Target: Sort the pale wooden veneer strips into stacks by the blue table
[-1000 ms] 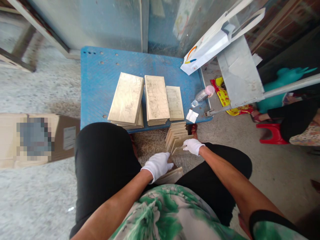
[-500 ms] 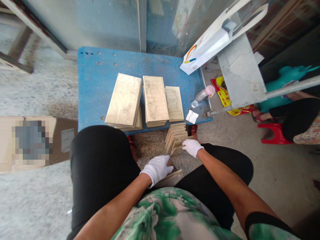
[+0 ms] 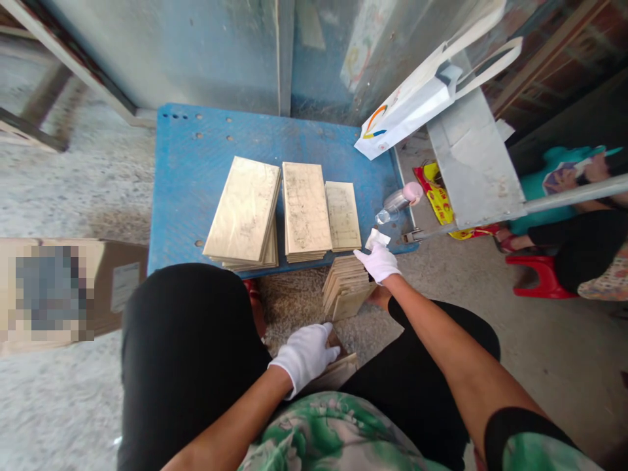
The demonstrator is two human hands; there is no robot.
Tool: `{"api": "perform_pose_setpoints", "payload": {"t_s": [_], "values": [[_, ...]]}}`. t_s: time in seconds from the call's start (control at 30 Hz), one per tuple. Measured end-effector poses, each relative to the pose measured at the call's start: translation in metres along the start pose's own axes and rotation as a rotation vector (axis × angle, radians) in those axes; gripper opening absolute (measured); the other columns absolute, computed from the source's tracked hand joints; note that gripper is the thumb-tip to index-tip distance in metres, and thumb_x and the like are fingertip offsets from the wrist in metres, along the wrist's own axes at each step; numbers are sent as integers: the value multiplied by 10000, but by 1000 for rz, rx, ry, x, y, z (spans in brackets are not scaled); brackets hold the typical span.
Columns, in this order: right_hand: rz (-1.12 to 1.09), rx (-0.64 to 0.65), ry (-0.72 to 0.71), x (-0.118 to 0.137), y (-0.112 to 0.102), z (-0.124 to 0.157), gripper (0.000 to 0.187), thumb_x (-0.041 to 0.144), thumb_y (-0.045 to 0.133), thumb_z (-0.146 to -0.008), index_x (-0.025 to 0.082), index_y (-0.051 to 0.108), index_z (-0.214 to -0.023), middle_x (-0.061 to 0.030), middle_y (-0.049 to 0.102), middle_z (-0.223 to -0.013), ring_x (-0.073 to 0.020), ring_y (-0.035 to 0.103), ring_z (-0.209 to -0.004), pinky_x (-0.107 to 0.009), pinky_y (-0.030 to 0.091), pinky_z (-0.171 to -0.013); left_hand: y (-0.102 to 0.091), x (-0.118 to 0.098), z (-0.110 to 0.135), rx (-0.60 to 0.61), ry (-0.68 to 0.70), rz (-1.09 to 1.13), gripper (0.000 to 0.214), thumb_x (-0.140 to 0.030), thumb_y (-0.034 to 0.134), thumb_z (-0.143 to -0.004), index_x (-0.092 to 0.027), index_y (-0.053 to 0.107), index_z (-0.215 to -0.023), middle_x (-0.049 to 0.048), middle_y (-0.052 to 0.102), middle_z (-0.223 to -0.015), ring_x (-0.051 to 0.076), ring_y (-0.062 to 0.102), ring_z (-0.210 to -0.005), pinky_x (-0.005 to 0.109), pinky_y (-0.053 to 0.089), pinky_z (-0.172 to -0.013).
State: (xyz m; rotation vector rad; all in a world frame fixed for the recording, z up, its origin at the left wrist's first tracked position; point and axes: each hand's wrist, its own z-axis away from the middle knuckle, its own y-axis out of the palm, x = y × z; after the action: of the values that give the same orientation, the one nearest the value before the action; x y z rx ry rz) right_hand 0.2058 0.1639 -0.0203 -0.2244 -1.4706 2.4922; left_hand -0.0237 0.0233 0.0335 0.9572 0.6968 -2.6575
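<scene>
The right hand (image 3: 383, 263), in a white glove, has its thumb and forefinger spread, with nothing seen pinched between them. Just left of that grip and nearer the body is a row of panels (image 3: 346, 288), standing on edge and leaning together; whether the glove touches them is unclear. A paper scrap (image 3: 377, 237) lies right at the fingertips, and a bottle (image 3: 396, 201) with a pink cap lies past it to the right.

The left hand (image 3: 301, 360), also gloved, is nearer the body, below and left of the row, finger and thumb parted beside a dark brown surface (image 3: 338, 340). I cannot tell if it grips anything. Some loose panels (image 3: 338, 374) sit just to the right of its thumb, toward the lap.

Ahead of both hands is a blue table (image 3: 191, 176). On it, the small stack (image 3: 343, 216) is just ahead and left of the right hand, the middle stack (image 3: 307, 209) is further left, and the large stack (image 3: 243, 209) is leftmost. A white bag (image 3: 407, 111) leans well beyond the right hand
</scene>
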Motion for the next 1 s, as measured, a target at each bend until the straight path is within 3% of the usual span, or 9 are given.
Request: {"api": "perform_pose_setpoints", "payload": {"t_s": [0.13, 0.3, 0.6, 1.0], "values": [[-22, -64, 32, 34, 2, -25, 983, 700, 601, -701, 55, 345, -1397, -215, 539, -1282, -332, 491, -1219, -389, 397, -975, -5, -2, 1, 8, -28, 38, 451, -390, 526, -813, -156, 617, -1187, 152, 671, -1132, 295, 634, -1041, 351, 467, -895], [-63, -49, 97, 66, 20, -44, 1156, 671, 667, -632, 32, 186, -1467, -261, 453, -1315, -370, 466, -1217, -445, 383, -992, -11, -2, 2, 18, -42, 117, 434, -367, 538, -819, -203, 609, -1214, 114, 673, -1144, 255, 629, -1054, 310, 455, -907], [-97, -40, 251, 85, 35, -61, 1222, 645, 724, -581, 106, 125, -1500, -293, 350, -1344, -392, 455, -1217, -500, 435, -915, -9, -1, -1, 63, -114, 153, 626, -408, 494, -835, -112, 489, -1387, 155, 602, -1286, 280, 567, -1181, 346, 407, -1023], [-63, 5, 243, 87, 20, -68, 1261, 585, 769, -546, 18, 147, -1485, -293, 509, -1215, -375, 547, -1140, -452, 471, -898, -9, -3, -1, 55, -140, 187, 641, -432, 496, -828, -117, 494, -1386, 148, 601, -1291, 278, 556, -1199, 345, 398, -1038]]}}
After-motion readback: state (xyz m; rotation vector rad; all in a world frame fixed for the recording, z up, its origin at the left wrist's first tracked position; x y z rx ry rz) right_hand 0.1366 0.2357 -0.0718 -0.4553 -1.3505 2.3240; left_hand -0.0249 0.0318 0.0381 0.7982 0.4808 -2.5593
